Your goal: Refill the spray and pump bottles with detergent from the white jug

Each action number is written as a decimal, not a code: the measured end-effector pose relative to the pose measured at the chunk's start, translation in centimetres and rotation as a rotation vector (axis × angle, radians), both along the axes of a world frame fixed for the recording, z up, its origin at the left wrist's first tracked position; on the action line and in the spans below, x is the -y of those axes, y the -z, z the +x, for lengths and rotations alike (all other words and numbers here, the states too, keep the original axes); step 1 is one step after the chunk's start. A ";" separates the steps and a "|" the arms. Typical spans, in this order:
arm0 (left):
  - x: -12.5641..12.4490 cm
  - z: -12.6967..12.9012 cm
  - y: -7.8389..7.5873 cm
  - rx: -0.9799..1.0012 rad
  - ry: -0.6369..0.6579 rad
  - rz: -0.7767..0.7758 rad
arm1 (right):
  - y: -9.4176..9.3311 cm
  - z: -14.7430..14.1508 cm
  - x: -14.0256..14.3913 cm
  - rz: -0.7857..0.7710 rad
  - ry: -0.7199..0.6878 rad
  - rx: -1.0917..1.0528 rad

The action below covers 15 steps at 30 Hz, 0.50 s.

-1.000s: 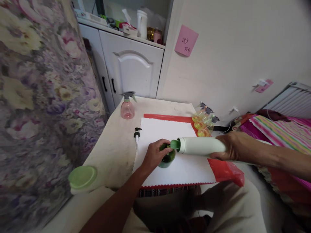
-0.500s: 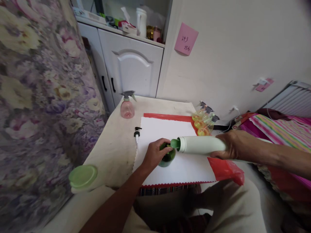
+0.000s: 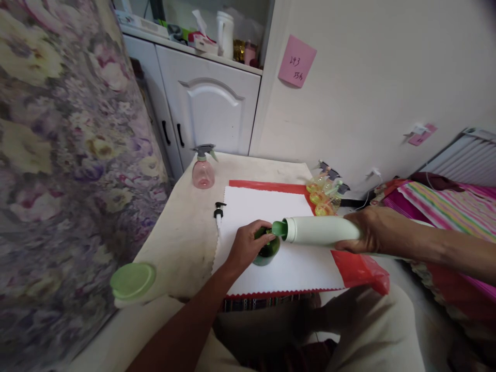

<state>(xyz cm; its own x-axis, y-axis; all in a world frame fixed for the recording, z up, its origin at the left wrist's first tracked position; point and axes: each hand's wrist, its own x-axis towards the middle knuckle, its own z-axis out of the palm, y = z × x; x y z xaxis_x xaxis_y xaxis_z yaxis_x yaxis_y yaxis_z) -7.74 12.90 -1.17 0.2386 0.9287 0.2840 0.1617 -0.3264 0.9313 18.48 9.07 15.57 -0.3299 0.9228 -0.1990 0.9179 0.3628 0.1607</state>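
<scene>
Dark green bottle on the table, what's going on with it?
A person's left hand grips the dark green bottle near its top, over a white sheet. The right hand holds a pale green container tipped on its side, its green spout right at the bottle's top. I can't tell whether anything is flowing. A black pump head lies by the sheet's left edge.

Soft dim light, wide-angle edge distortion

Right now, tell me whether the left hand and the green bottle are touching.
Touching. The head view shows the left hand gripping the green bottle near the top, between thumb and fingers.
</scene>
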 end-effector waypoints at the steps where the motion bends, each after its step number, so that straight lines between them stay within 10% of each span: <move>1: 0.0 0.0 0.1 -0.002 -0.003 0.003 | 0.0 0.0 0.0 0.000 0.002 0.001; 15: 0.0 0.0 0.0 0.004 0.001 -0.006 | -0.2 0.0 0.0 -0.022 0.014 0.007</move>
